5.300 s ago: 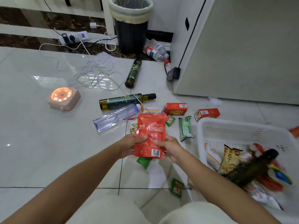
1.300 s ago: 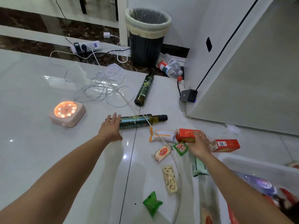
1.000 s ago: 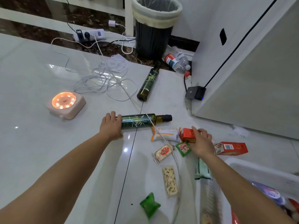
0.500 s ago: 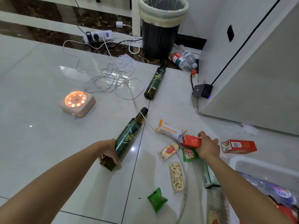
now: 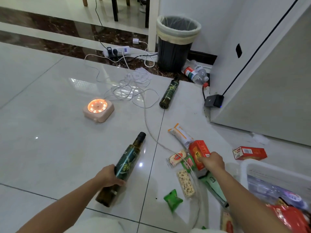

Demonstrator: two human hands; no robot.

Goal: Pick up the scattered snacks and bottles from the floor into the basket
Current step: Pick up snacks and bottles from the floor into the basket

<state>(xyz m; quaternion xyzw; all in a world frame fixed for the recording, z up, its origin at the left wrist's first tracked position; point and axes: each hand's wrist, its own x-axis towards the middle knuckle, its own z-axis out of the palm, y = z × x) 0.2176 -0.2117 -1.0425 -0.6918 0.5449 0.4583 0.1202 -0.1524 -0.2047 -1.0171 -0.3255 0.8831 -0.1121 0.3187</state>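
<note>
My left hand [image 5: 110,176] grips a dark green olive oil bottle [image 5: 125,165] by its lower body, neck pointing away, lifted off the floor. My right hand [image 5: 212,162] holds a red snack box [image 5: 198,152] above several small packets: a white-orange bar [image 5: 180,135], a small pink packet [image 5: 177,158], a nut bar [image 5: 186,184], a green pouch [image 5: 172,200] and a long green packet [image 5: 213,186]. A second green bottle [image 5: 170,92] lies farther off. Another red box [image 5: 249,153] lies beside the white basket [image 5: 244,169], which holds several snacks and a bottle.
A black bin [image 5: 176,42] stands at the back with a plastic bottle [image 5: 196,74] beside it. A glowing pink device [image 5: 98,109], tangled white cables [image 5: 133,88] and a power strip [image 5: 117,51] lie on the tiles. A grey cabinet [image 5: 272,91] rises on the right.
My left hand took hold of the green bottle, swung it round and drew it toward me. My right hand picked up the red box and pulled it back slightly.
</note>
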